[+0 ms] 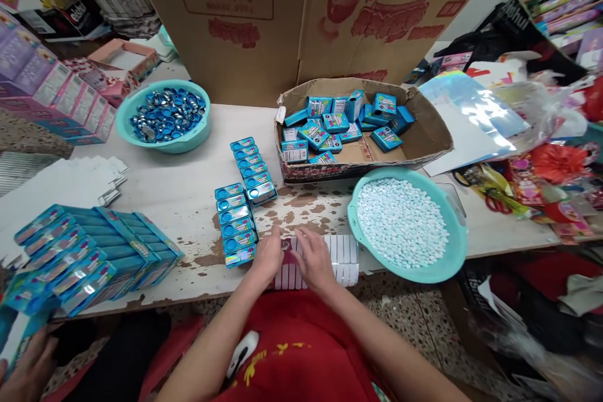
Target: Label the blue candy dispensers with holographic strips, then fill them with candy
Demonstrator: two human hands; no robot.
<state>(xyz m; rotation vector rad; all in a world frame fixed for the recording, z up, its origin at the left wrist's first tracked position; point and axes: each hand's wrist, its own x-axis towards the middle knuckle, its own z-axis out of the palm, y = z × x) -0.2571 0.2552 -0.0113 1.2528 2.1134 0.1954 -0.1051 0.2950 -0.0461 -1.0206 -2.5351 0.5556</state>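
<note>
A sheet of white rectangular stickers (pixel 346 257), dark red at its left part, lies at the table's front edge before me. My left hand (pixel 267 259) is closed at the sheet's left end; whatever its fingers hold is hidden. Over the middle of the sheet, my right hand (pixel 315 259) rests with fingers bent and apart, touching it. Just left of my hands stand small blue candy boxes (pixel 237 226) in two staggered rows, several with round openings on top. One box at the near end of the back row (pixel 261 192) has a shiny top.
A cut cardboard box (pixel 367 169) holds more blue boxes. Right of it, a teal basin (pixel 455 264) contains small pale candies; another teal basin (pixel 205 132) holds blue-and-silver caps. Stacked blue boxes (pixel 103 251) stand left, near another person's hand (pixel 31 352). A large carton (pixel 264 63) closes the back.
</note>
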